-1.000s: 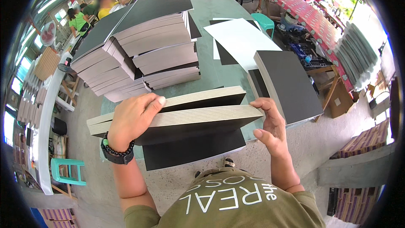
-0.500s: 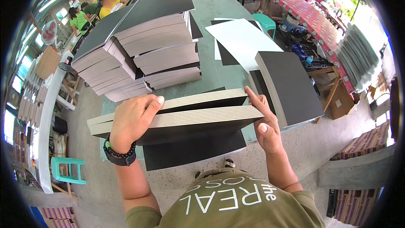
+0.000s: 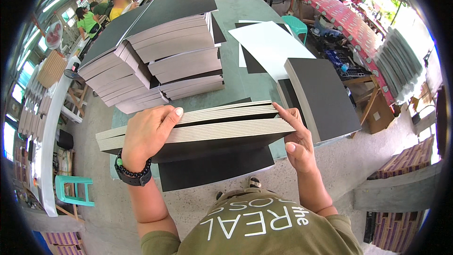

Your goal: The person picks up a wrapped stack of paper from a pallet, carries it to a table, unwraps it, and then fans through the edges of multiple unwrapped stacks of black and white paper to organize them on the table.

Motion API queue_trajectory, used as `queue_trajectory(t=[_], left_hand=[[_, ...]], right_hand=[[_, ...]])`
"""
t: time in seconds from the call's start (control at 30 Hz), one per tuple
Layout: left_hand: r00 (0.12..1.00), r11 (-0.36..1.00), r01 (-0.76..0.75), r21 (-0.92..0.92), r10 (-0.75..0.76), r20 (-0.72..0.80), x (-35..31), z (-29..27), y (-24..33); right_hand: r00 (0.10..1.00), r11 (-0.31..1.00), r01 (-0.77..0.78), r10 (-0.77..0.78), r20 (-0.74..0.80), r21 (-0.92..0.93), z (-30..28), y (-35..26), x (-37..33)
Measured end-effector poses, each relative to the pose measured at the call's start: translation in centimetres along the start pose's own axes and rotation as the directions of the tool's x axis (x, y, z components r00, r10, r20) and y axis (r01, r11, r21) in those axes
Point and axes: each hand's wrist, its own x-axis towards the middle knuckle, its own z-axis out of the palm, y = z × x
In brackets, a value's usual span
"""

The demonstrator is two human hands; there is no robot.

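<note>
A thick bundle of black boards with pale cut edges (image 3: 226, 131) stands on edge in front of me, splayed apart toward its right end. My left hand (image 3: 152, 130) is closed over the bundle's top edge left of centre, thumb lying across the pale edges. At the right end, my right hand (image 3: 297, 134) has the board corners between its straight index finger and bent thumb; its other fingers are partly hidden. Below the bundle, nearer my body, lies another black board (image 3: 214, 167) at the table's front edge.
Tall piles of black-covered blocks (image 3: 181, 42) fill the table's left. A thick black stack (image 3: 325, 99) stands at its right. White sheets (image 3: 273, 42) lie over black ones on the green table (image 3: 240, 12). Green stools (image 3: 74, 191) stand on the floor. People work at far left.
The gap between the bundle's two parts has narrowed at the right end, and a thin slit shows among the rear boards by my right index finger. My left hand keeps its hold.
</note>
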Motion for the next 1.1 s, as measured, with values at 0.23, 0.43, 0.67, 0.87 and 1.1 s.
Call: queue_trajectory(t=[0.23,0.43,0.67,0.87,1.1], left_hand=[[1.0,1.0,0.017,0.007,-0.017,0.002,0.1,-0.1,0.1],[0.999,1.0,0.021,0.0,-0.021,-0.026,0.0,0.1,-0.1],[0.996,0.995,0.072,-0.074,-0.076,-0.056,0.1,0.0,0.8],[0.897,0.945,-0.328,-0.013,0.307,-0.317,-0.5,0.4,0.2],[0.837,0.844,-0.431,0.32,0.506,-0.206,-3.0,-0.5,0.9]], right_hand=[[1.0,1.0,0.019,-0.019,0.002,0.013,-0.1,0.2,-0.2],[0.999,0.998,0.035,-0.034,-0.015,0.053,0.3,0.2,-0.1],[0.998,0.993,0.0,-0.007,0.057,0.118,0.0,0.4,0.5],[0.989,0.991,-0.032,0.013,0.147,0.134,-0.8,0.0,2.0],[0.945,0.997,0.008,-0.031,0.327,0.071,-1.3,1.9,3.1]])
